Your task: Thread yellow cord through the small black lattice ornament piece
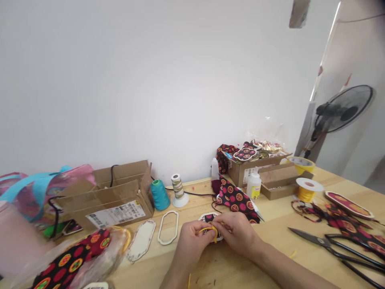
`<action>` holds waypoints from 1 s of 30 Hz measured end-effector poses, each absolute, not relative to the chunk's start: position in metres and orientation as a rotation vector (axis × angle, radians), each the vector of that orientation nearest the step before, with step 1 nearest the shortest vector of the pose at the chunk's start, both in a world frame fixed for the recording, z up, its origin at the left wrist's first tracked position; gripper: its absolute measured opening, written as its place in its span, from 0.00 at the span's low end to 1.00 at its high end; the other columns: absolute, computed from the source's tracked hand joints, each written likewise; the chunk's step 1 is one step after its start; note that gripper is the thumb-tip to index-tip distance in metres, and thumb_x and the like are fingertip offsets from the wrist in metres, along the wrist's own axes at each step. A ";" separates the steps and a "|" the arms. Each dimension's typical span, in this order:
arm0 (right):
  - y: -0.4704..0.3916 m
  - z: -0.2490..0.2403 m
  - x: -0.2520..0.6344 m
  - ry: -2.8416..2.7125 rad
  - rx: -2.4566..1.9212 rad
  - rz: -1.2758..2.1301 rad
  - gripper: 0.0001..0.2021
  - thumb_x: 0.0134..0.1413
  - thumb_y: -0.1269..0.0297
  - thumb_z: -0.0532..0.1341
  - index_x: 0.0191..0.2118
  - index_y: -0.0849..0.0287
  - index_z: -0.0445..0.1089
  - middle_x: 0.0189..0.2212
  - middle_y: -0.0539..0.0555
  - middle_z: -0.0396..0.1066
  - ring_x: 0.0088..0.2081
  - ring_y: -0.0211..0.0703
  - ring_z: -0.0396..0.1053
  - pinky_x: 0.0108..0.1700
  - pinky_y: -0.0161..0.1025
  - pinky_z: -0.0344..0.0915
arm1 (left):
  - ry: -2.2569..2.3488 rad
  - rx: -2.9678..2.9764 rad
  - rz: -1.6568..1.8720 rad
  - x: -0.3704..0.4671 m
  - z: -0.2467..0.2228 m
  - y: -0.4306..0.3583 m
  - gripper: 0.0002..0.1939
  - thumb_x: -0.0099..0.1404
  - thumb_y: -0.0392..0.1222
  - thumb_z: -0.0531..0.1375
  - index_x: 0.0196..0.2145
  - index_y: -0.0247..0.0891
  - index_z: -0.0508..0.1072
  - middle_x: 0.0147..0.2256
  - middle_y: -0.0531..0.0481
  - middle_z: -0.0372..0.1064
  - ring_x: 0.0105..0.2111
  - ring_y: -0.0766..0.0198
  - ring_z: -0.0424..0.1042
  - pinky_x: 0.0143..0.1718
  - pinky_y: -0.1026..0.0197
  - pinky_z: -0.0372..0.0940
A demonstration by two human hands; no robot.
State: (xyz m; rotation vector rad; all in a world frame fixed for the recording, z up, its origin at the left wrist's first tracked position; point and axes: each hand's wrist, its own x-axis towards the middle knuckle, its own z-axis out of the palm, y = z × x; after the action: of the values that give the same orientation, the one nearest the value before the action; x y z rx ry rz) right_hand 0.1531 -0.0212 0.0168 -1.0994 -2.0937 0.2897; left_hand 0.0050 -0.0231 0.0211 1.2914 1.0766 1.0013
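Between the fingers of both hands runs a yellow cord (pixel 215 233), looped at the middle. My left hand (pixel 192 243) pinches it from the left, thumb and forefinger together. From the right, my right hand (pixel 239 233) pinches the cord close by, fingertips nearly meeting the left ones. Beneath the fingertips lies a small pale-framed plaque (pixel 207 217) with dark patterned fabric inside; the hands cover much of it. A pale empty frame (pixel 168 228) and a white scalloped plate (pixel 142 241) lie to the left of my left hand.
Black scissors (pixel 323 242) lie at right, near a yellow cord spool (pixel 307 194). Behind stand a glue bottle (pixel 254 186), a filled cardboard box (pixel 237 176), teal thread (pixel 160 195) and another cardboard box (pixel 120 200). Patterned fabric (pixel 64 265) lies front left.
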 end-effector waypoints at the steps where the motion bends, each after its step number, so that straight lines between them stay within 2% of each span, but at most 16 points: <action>1: -0.021 0.016 0.153 -2.085 -1.100 0.290 0.11 0.53 0.68 0.51 0.27 0.58 0.69 0.22 0.50 0.70 0.24 0.34 0.64 0.26 0.28 0.57 | 1.074 1.296 1.002 0.005 0.022 -0.023 0.07 0.45 0.39 0.62 0.24 0.32 0.75 0.20 0.49 0.72 0.22 0.65 0.67 0.27 0.64 0.61; 7: -0.020 0.015 0.154 -2.081 -1.059 0.251 0.11 0.54 0.67 0.50 0.29 0.59 0.69 0.22 0.51 0.70 0.25 0.35 0.65 0.27 0.29 0.58 | 1.098 1.443 1.009 0.006 0.024 -0.021 0.10 0.49 0.43 0.59 0.22 0.32 0.75 0.20 0.50 0.72 0.22 0.64 0.67 0.24 0.67 0.60; 13: -0.025 0.014 0.149 -2.113 -1.054 0.128 0.11 0.53 0.68 0.50 0.29 0.59 0.69 0.23 0.52 0.71 0.26 0.36 0.67 0.27 0.30 0.58 | 1.120 1.560 0.988 -0.001 0.024 -0.021 0.10 0.48 0.42 0.58 0.20 0.32 0.76 0.18 0.49 0.71 0.21 0.64 0.66 0.23 0.66 0.59; 21: -0.023 0.012 0.147 -2.092 -1.062 0.073 0.10 0.53 0.69 0.50 0.29 0.60 0.67 0.24 0.52 0.70 0.26 0.35 0.66 0.28 0.29 0.59 | 1.039 1.530 0.988 -0.001 0.025 -0.024 0.12 0.51 0.41 0.56 0.29 0.32 0.76 0.21 0.49 0.73 0.25 0.63 0.67 0.27 0.65 0.60; 30: -0.022 0.010 0.147 -2.108 -1.108 -0.045 0.10 0.53 0.67 0.50 0.31 0.59 0.68 0.24 0.52 0.71 0.26 0.36 0.67 0.28 0.30 0.60 | 1.038 1.530 0.982 -0.002 0.019 -0.016 0.14 0.51 0.43 0.56 0.29 0.31 0.76 0.20 0.51 0.72 0.24 0.62 0.67 0.27 0.64 0.59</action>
State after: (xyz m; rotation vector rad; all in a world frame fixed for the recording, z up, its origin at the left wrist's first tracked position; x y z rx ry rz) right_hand 0.1468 -0.0222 0.0100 -1.1082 -2.1079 -0.0446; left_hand -0.0021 -0.0163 0.0189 1.5297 1.0381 0.9817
